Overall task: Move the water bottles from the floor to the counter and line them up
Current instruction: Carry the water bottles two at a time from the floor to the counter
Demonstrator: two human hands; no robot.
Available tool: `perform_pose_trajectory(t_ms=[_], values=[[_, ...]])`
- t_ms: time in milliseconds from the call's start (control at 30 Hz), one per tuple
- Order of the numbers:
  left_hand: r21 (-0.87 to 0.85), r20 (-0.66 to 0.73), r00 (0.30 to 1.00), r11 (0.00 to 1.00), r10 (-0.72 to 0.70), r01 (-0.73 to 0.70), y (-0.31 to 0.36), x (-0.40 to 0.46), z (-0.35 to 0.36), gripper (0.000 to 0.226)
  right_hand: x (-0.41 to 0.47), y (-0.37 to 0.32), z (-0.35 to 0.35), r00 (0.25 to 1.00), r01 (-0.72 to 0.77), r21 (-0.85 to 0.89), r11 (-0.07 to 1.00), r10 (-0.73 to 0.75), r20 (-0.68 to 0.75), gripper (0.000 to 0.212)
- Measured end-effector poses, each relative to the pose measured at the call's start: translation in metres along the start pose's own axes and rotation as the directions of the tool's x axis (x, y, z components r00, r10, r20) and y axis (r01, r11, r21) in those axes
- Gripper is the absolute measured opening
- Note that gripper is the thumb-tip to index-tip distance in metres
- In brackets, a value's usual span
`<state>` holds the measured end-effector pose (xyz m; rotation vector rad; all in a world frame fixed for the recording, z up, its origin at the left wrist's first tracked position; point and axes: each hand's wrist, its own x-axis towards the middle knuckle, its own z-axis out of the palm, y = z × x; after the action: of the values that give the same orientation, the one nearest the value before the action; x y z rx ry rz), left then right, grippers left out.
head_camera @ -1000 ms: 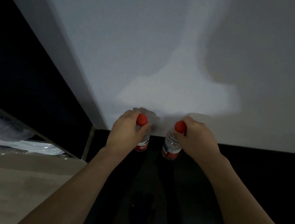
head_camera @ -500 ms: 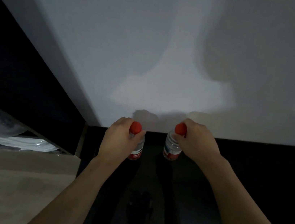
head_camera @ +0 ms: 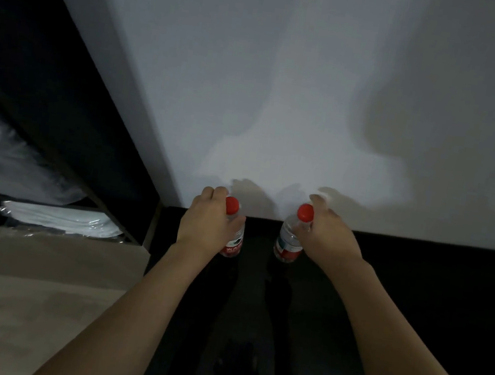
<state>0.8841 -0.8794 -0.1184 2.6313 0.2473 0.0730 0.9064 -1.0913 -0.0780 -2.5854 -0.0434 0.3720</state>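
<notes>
Two small clear water bottles with red caps and red labels stand upright on the dark counter (head_camera: 416,290), close to the white wall. My left hand (head_camera: 206,224) grips the left bottle (head_camera: 233,236) around its neck and shoulder. My right hand (head_camera: 326,239) grips the right bottle (head_camera: 287,244) just below its cap. The bottles stand side by side with a hand-wide gap between them. Their bases are dim against the glossy black surface, which reflects them.
The white wall (head_camera: 284,97) rises right behind the bottles. To the left, a dark frame (head_camera: 129,202) runs diagonally beside a light wooden surface (head_camera: 19,282), where clear plastic-wrapped white material (head_camera: 60,218) lies. The counter stretches to the right.
Both hands with their bottles have drifted slightly apart, the left bottle toward the left. The view has shifted a little downward and left.
</notes>
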Motion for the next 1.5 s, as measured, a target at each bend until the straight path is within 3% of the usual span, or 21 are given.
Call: perform_pose_trajectory(t_ms=[100, 233, 533, 767, 1100, 1500], values=[[0.061, -0.075, 0.996, 0.997, 0.044, -0.039, 0.008, -0.024, -0.021, 0.056, -0.024, -0.009, -0.006, 0.995, 0.037, -0.014, 0.999, -0.038, -0.091, 0.067], [0.119, -0.146, 0.985, 0.990, 0.095, -0.078, 0.016, -0.068, -0.044, 0.050, -0.061, -0.019, -0.011, 0.962, 0.210, -0.050, 0.976, -0.216, -0.166, 0.061], [0.157, -0.291, 0.957, 0.986, -0.005, 0.053, 0.010, -0.175, -0.086, 0.043, -0.135, -0.041, 0.003, 0.843, 0.532, -0.058, 0.844, -0.535, -0.053, 0.061], [0.133, -0.455, 0.877, 0.962, -0.156, 0.239, -0.028, -0.259, -0.132, 0.043, -0.189, -0.091, 0.029, 0.713, 0.701, -0.031, 0.712, -0.700, 0.047, 0.056], [0.102, -0.528, 0.774, 0.879, -0.350, 0.467, -0.107, -0.373, -0.195, 0.047, -0.270, -0.193, 0.094, 0.535, 0.839, -0.003, 0.544, -0.825, 0.179, 0.059], [0.012, -0.653, 0.571, 0.746, -0.499, 0.665, -0.258, -0.538, -0.293, 0.046, -0.409, -0.353, 0.215, 0.311, 0.927, 0.103, 0.360, -0.894, 0.324, 0.061]])
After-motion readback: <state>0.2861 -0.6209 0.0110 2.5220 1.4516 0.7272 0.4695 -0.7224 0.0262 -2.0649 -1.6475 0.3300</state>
